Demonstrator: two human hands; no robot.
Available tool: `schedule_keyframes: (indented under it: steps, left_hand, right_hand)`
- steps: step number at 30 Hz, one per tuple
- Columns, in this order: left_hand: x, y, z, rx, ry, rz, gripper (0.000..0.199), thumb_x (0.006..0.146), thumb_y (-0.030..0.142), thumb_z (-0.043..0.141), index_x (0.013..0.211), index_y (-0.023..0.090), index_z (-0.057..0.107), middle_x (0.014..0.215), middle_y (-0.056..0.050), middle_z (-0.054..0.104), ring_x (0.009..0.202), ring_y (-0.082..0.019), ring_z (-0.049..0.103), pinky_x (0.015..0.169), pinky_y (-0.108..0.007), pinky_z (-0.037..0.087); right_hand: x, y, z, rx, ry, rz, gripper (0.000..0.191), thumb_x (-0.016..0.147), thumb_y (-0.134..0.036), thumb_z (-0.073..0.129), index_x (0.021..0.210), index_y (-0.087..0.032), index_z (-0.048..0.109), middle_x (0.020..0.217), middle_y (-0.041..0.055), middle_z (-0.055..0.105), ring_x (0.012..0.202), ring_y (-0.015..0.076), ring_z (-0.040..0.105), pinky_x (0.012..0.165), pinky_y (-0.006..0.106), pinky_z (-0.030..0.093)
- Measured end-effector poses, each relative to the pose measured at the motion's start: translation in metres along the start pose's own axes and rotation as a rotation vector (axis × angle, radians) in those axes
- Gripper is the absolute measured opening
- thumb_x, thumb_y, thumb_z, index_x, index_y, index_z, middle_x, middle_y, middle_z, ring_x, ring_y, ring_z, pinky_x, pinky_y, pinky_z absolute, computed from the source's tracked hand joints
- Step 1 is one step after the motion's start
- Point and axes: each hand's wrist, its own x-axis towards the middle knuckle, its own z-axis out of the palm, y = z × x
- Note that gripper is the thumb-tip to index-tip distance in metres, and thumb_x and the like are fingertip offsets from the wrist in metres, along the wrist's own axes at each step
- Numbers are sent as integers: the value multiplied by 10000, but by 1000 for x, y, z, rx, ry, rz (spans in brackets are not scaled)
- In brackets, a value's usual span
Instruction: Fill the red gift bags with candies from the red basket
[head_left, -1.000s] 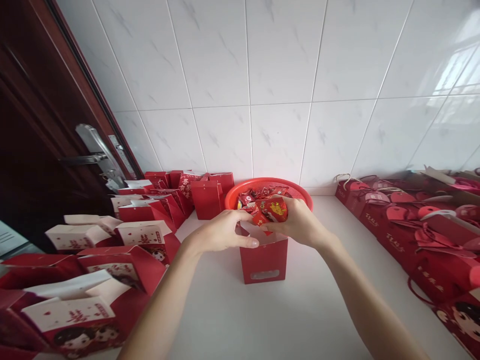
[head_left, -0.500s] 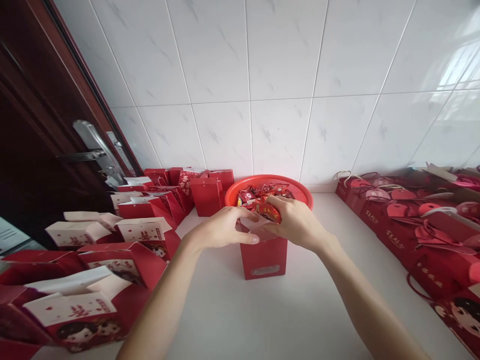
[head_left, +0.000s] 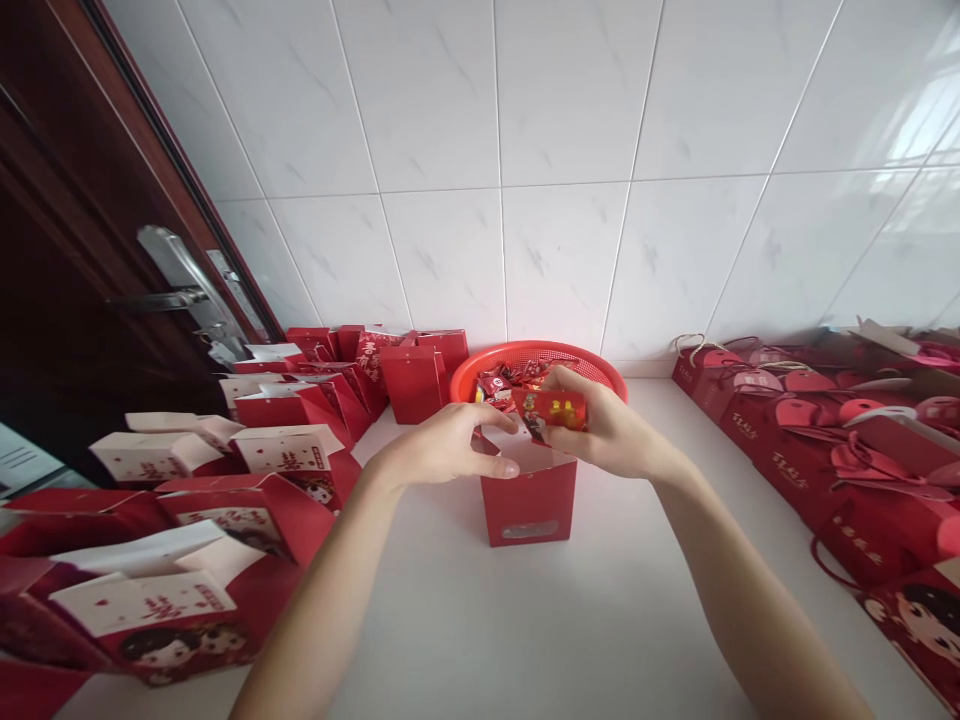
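A red gift box (head_left: 529,510) with a small clear window stands upright on the white table, its top open. At its upper left edge is my left hand (head_left: 450,443), thumb and fingers curved around the rim. My right hand (head_left: 600,425) grips a shiny red and gold packet (head_left: 551,408) just above the box opening. Behind the box, a red plastic basket (head_left: 611,378) holds many wrapped sweets (head_left: 495,382), partly hidden by my hands.
Several open red and white boxes (head_left: 281,450) crowd the left side, near a dark door (head_left: 67,200). Rows of red boxes with handles (head_left: 787,460) line the right. A tiled wall (head_left: 562,260) rises behind the basket.
The packet in my right hand has turned and risen slightly, so that its printed face shows. My left hand remains at the box rim. The view has shifted slightly.
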Motion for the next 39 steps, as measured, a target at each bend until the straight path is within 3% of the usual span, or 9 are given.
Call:
schedule_keyframes:
  steps: [6, 10, 15, 19, 23, 26, 30, 33, 39]
  left_hand:
    - [0, 3, -1, -23, -84, -2, 498, 733, 468, 800, 1175, 262, 705, 1067, -34, 774, 1010, -280, 709, 795, -313, 535]
    - [-1, 6, -3, 34, -57, -42, 671, 684, 499, 824, 1291, 266, 658, 1165, -39, 748, 1019, -280, 703, 789, -306, 534]
    - [0, 4, -2, 118, -56, -1, 550, 713, 519, 787, 1184, 248, 707, 1156, -43, 732, 1027, -289, 682, 797, -319, 518]
    - [1, 1, -1, 99, -70, 52, 485, 730, 521, 777, 1120, 237, 723, 1114, -40, 737, 1034, -285, 675, 791, -315, 521]
    - [3, -3, -1, 74, -77, 71, 513, 732, 490, 791, 1188, 269, 708, 1191, -33, 722, 1051, -271, 674, 782, -303, 532]
    - [3, -5, -1, 83, -66, 67, 595, 737, 498, 789, 1279, 284, 669, 1251, -44, 704, 1041, -272, 682, 768, -307, 538]
    - [4, -5, -1, 86, -86, 99, 526, 761, 499, 768, 1232, 277, 695, 1251, -44, 705, 1042, -264, 687, 788, -304, 542]
    - [4, -4, -1, 75, -91, 76, 531, 757, 485, 772, 1231, 261, 687, 1256, -49, 703, 1068, -265, 683, 818, -313, 545]
    - [5, -4, -1, 54, -91, 78, 498, 759, 464, 775, 1200, 249, 690, 1254, -47, 702, 1116, -267, 662, 882, -328, 530]
  right_hand:
    - [0, -3, -3, 23, -134, 63, 217, 795, -207, 675, 1007, -222, 631, 921, 21, 703, 855, 207, 658, 706, 310, 498]
    - [0, -5, -3, -32, -152, 94, 245, 773, -207, 694, 1008, -211, 626, 809, -2, 664, 716, 170, 603, 605, 278, 442]
    - [1, -2, -1, -212, -129, 75, 91, 805, -232, 672, 820, -193, 591, 702, -30, 560, 604, 113, 468, 538, 250, 328]
    - [1, -1, -1, -270, -201, 20, 159, 897, -239, 555, 748, -186, 540, 654, -23, 525, 563, 105, 424, 517, 257, 289]
    - [-1, -2, 0, -395, -272, -4, 99, 904, -171, 517, 936, -197, 607, 641, -28, 548, 538, 114, 429, 527, 267, 284]
    - [0, -1, 5, -422, -239, 37, 209, 889, -206, 579, 1098, -218, 569, 725, -19, 596, 558, 130, 470, 521, 266, 293]
    - [3, 0, 10, -386, -285, -14, 50, 928, -203, 552, 961, -210, 588, 793, -1, 625, 622, 131, 505, 561, 261, 325]
    - [5, 1, 11, -362, -330, -66, 170, 958, -140, 471, 866, -195, 603, 836, 4, 638, 623, 112, 488, 589, 258, 333]
    - [4, 1, 12, -371, -304, -90, 213, 940, -78, 472, 911, -200, 644, 771, -14, 636, 609, 106, 491, 581, 248, 331]
